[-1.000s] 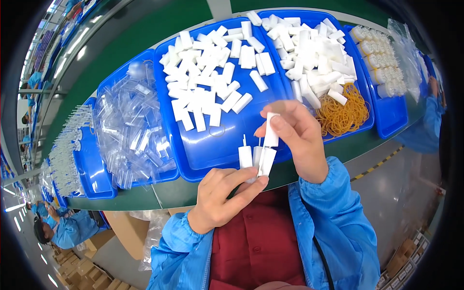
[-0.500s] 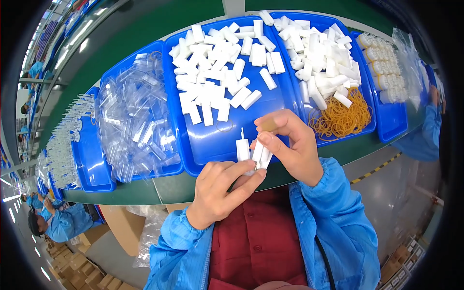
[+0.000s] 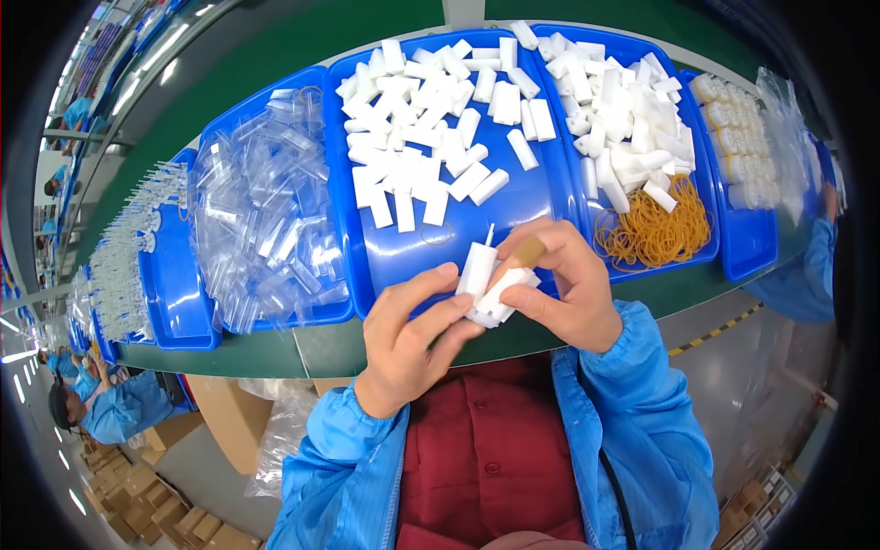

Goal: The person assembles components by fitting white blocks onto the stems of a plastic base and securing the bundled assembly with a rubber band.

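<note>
In front of my chest, over the near edge of the middle tray, both hands hold a small bunch of white blocks point(image 3: 478, 269). A thin white pin rises from the top of one block. My left hand point(image 3: 403, 332) pinches the bunch low on its left side with the fingertips. My right hand point(image 3: 576, 291) grips the right side between thumb and fingers; a tan cover sits on one of its fingers. How the blocks join underneath is hidden by the fingers. Beyond the hands, many loose white blocks point(image 3: 417, 174) lie in the blue middle tray point(image 3: 394, 266).
Clear plastic sleeves point(image 3: 266, 211) fill a blue tray on the left, past which stand pale pronged pieces point(image 3: 124, 266). To the right, another tray holds white blocks point(image 3: 632, 137) and tan rubber bands point(image 3: 660, 225). Banded white bundles point(image 3: 738, 137) lie farther right. Co-workers sit at both sides.
The bunch has tilted, its pin now leaning right. My left fingers have spread and shifted left along it, and my right fingers have come down closer around the blocks.
</note>
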`<state>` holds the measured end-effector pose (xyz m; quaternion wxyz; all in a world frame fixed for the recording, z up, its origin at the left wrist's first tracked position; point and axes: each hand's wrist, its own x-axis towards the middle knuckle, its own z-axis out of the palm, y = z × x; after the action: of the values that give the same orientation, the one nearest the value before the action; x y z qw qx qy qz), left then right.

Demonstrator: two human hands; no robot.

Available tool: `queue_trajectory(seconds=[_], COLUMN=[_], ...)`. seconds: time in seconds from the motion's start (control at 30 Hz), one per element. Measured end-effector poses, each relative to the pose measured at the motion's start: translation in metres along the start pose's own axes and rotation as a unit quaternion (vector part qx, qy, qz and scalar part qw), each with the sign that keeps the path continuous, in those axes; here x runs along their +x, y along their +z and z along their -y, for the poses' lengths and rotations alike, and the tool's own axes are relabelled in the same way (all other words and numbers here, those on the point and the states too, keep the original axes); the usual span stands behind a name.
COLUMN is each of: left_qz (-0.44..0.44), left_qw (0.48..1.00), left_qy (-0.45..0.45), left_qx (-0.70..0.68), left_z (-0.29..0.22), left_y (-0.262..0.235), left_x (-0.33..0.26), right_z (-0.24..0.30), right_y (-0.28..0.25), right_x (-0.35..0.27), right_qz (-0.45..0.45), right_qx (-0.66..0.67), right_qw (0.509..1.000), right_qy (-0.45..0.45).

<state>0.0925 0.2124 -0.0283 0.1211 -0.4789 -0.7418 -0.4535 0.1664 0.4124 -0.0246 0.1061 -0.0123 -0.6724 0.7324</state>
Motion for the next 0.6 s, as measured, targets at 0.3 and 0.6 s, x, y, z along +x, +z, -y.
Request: queue_trajectory(seconds=[0.3, 0.6], left_qz=[0.008, -0.006], left_qw=[0.985, 0.982], left_qy=[-0.132, -0.146], left_qx=[-0.106, -0.119], left_z=[-0.009, -0.009], left_y=[-0.002, -0.004], left_x=[0.004, -0.001], right_z=[0.01, 0.014], right_y=[-0.015, -0.013], right_x=[0.007, 0.012], right_qz=[0.087, 0.192], right_qx=[-0.124, -0.242], right_qw=[0.988, 0.944], right_qy=[-0.045, -0.113])
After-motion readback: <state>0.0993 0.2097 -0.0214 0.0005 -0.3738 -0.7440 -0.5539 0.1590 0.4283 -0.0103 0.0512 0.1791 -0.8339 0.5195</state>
